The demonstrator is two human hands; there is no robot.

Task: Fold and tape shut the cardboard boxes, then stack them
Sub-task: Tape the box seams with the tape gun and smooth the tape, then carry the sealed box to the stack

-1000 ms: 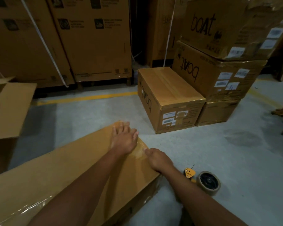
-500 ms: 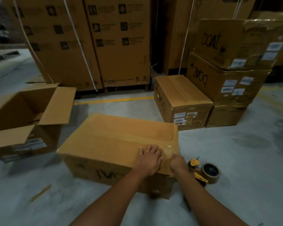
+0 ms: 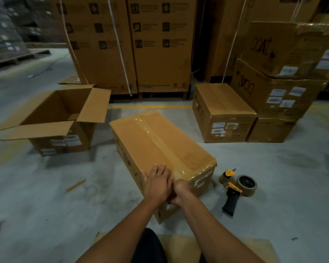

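Observation:
A closed cardboard box [image 3: 156, 141] lies on the floor in front of me, with clear tape running along its top seam and over the near end. My left hand [image 3: 158, 183] rests flat on the top at the near corner, fingers straight. Beside it, my right hand [image 3: 179, 190] is bent over the near top edge, its fingers curled against the end face where the tape comes down. A tape dispenser [image 3: 234, 188] with a brown roll lies on the floor to the right of the box, apart from both hands. An open box [image 3: 95, 105] stands at the left with its flaps spread.
A small sealed box [image 3: 224, 111] sits at the right, next to a stack of larger "boat" cartons [image 3: 270, 92]. Tall strapped cartons [image 3: 131, 44] line the back. A cardboard strip [image 3: 76, 185] lies on the floor at left. Flat cardboard [image 3: 179, 243] lies under me.
The view has pulled back and up, and the taped box now lies lengthwise away from me. Both hands have slid to its near end; the right has curled over the edge.

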